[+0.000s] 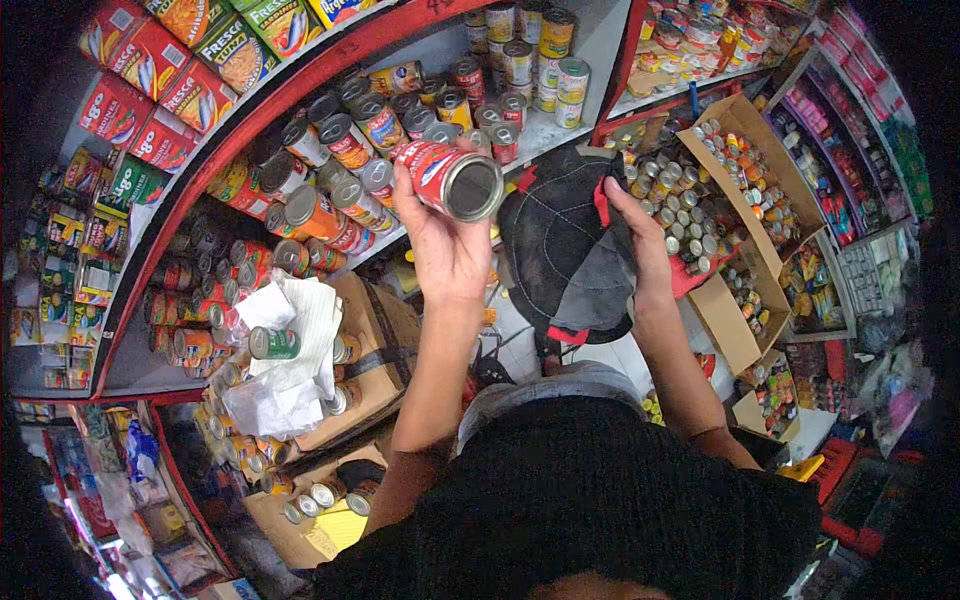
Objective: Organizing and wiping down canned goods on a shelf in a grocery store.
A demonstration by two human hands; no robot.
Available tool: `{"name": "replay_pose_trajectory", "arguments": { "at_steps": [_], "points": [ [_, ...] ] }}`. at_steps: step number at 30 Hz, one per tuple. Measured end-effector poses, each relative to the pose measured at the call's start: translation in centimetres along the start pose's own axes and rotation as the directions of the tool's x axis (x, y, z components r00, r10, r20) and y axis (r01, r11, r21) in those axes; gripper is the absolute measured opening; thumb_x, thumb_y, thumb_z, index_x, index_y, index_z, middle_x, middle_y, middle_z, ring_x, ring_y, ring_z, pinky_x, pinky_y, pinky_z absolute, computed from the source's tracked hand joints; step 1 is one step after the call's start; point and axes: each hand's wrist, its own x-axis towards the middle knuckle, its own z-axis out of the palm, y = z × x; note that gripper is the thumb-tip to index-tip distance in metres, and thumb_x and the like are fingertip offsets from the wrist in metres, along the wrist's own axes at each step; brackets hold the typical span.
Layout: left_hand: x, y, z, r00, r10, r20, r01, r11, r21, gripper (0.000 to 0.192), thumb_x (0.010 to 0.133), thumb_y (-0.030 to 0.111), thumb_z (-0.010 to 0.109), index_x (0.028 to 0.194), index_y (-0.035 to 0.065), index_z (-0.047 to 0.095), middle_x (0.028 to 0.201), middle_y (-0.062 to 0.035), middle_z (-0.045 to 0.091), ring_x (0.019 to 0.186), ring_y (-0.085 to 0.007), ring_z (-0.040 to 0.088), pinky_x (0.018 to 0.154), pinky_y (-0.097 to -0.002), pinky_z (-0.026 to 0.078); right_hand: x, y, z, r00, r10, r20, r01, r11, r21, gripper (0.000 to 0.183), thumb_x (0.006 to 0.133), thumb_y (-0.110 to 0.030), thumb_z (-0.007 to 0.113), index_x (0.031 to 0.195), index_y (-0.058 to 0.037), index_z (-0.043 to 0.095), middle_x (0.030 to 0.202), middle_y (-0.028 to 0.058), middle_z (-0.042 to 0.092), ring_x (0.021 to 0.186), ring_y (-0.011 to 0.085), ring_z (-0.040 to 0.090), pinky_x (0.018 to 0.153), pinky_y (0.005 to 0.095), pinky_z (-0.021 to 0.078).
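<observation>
My left hand [448, 259] grips a red Ligo sardine can [442, 180], tilted so that one dark metal end faces me. The can is in front of the crowded shelf, and its far side is hidden. In my right hand [646, 244] is the edge of a black and grey cloth cap [566, 247] with red trim and pale stitching. The thumb lies over the cap's right rim, and the other fingers are mostly out of sight. Cap and can are close together, with the can to the upper left.
A red-edged shelf [540, 139] holds many cans in stacks. At left, papers and a green can [274, 343] lie on a cardboard box [375, 307]. Open cartons [742, 330] full of cans stand at right. White tiles [615, 367] show on the floor below.
</observation>
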Motion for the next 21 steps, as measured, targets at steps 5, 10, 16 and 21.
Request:
{"name": "replay_pose_trajectory", "arguments": {
  "at_steps": [5,10,16,21],
  "points": [
    [-0.4,0.3,0.3,0.999,-0.031,0.026,0.033,0.997,-0.071,0.046,0.08,0.018,0.07,0.113,-0.0036,0.048,0.11,-0.0192,0.054,0.106,-0.0314,0.052,0.098,-0.0453,0.043,1.2,1.3,-1.7,0.973,-0.198,0.116,0.224,0.926,-0.304,0.024,0.085,-0.019,0.063,0.101,-0.0011,0.062,0.091,0.0025,0.065,0.079,0.0103,0.06,0.073,0.0242,0.0471],
    [-0.9,-0.1,0.6,0.993,-0.106,0.045,0.11,0.988,-0.104,0.044,0.081,0.021,0.069,0.113,-0.0014,0.048,0.111,-0.0203,0.054,0.107,-0.032,0.052,0.097,-0.0458,0.043,0.6,1.6,-0.8,0.894,-0.432,0.119,0.447,0.843,-0.299,0.017,0.085,-0.011,0.064,0.099,-0.0027,0.061,0.085,-0.0004,0.062,0.072,0.0066,0.055,0.067,0.0228,0.0451],
    [-0.9,-0.5,0.4,0.997,-0.073,-0.011,0.073,0.997,0.007,0.046,0.084,0.028,0.065,0.114,-0.0019,0.048,0.112,-0.0196,0.055,0.105,-0.0315,0.053,0.097,-0.0436,0.044,-0.5,2.5,1.8,0.435,-0.73,0.527,0.817,0.074,-0.572,0.031,0.07,-0.001,0.067,0.101,-0.0028,0.065,0.091,0.0086,0.058,0.083,0.0201,0.055,0.074,0.0313,0.0446],
    [-0.8,-0.5,0.2,0.999,0.015,0.031,-0.023,0.96,0.28,0.044,0.086,0.034,0.06,0.113,0.0001,0.051,0.109,-0.0163,0.059,0.102,-0.0276,0.056,0.094,-0.0388,0.045,-1.2,3.7,2.9,0.338,-0.586,0.737,0.869,-0.107,-0.483,0.038,0.069,-0.005,0.069,0.106,-0.0042,0.064,0.091,0.0097,0.057,0.082,0.0263,0.051,0.074,0.0359,0.0423]
  ]
}}
